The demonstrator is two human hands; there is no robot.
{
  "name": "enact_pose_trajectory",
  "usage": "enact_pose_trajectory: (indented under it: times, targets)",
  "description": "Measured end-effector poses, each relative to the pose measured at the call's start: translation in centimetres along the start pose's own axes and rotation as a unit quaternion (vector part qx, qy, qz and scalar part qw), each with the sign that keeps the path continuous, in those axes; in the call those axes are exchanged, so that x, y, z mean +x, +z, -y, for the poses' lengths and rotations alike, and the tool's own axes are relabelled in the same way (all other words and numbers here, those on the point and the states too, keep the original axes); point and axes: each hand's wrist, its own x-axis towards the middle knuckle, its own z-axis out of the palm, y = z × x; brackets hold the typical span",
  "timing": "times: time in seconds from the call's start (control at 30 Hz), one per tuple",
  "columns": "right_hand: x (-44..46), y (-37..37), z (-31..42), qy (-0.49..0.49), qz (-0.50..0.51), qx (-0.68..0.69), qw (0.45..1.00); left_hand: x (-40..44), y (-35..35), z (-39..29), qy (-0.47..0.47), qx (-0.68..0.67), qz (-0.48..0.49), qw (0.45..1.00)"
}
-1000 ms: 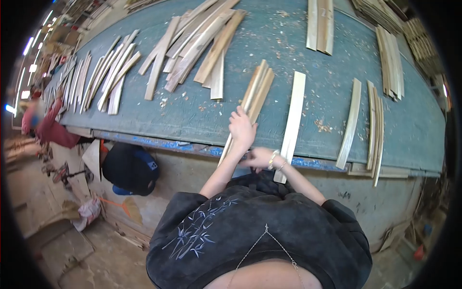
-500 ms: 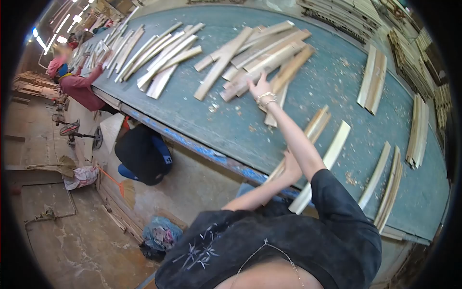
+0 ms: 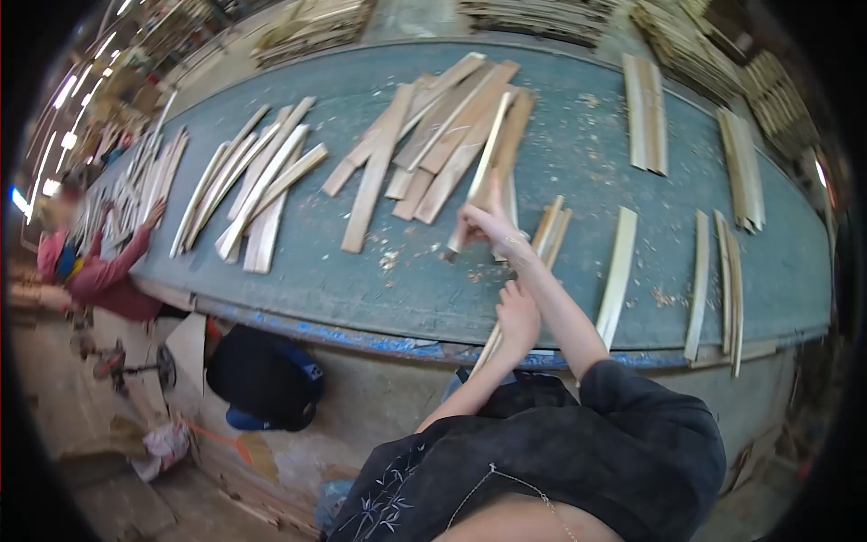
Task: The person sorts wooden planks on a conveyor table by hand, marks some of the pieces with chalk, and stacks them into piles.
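My right hand (image 3: 488, 226) is closed around the near end of a wooden strip (image 3: 489, 149), which is turned on its edge. A browner wooden strip (image 3: 517, 135) lies just beside it. Close to the table's front edge, my left hand (image 3: 517, 316) is closed on narrow wooden strips (image 3: 549, 237) that run under it and stick out past the edge. Its fingertips are partly hidden. Left of my right hand, a loose heap of flat wooden boards (image 3: 433, 144) fans out on the table.
The green table (image 3: 316, 280) carries wood shavings and more strips: a curved bunch (image 3: 262, 190) at left, a pale strip (image 3: 618, 271) and small bundles (image 3: 646, 117) at right. A co-worker in a red sleeve (image 3: 117, 266) works at the far left. A black-covered seat (image 3: 257, 375) stands below the table.
My right hand has drawn toward me from the heap, and a strip is now on edge in its grip. My left hand stays on its strips. The camera view has shifted.
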Motion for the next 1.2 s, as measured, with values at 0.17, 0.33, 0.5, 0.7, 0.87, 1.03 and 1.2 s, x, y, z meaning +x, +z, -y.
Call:
enact_pose_trajectory:
  times: [0.17,0.33,0.5,0.7,0.87,1.03,1.2]
  targets:
    - [-14.3,-10.2,-1.1,0.093,0.078,-0.063,0.991,0.5,-2.4,4.7,0.056,-0.110,0.057,0.991]
    - [-19.9,-9.0,-12.6,0.108,0.057,-0.134,0.983,2.5,-4.0,2.8,-0.040,-0.064,0.154,0.985]
    - [-18.2,-7.1,-13.8,0.118,0.047,-0.339,0.932,2.3,-0.3,-1.5,-0.004,0.189,0.023,0.982]
    - [-18.0,-15.4,-8.8,0.082,-0.020,-0.057,0.995,6.4,-1.1,-1.5,0.000,0.041,0.077,0.996]
    - [-17.6,-19.7,-9.8,-0.009,-0.444,-0.490,0.750,13.8,-2.4,-7.6,0.083,-0.100,0.045,0.990]
    - [-16.6,-20.1,-11.6,0.073,-0.405,-0.474,0.778,28.4,-0.3,-12.8,0.153,-0.165,0.041,0.973]
    - [-19.9,-28.9,-6.5,0.018,-0.142,0.266,0.953,43.0,1.3,-15.9,0.077,-0.308,0.117,0.941]
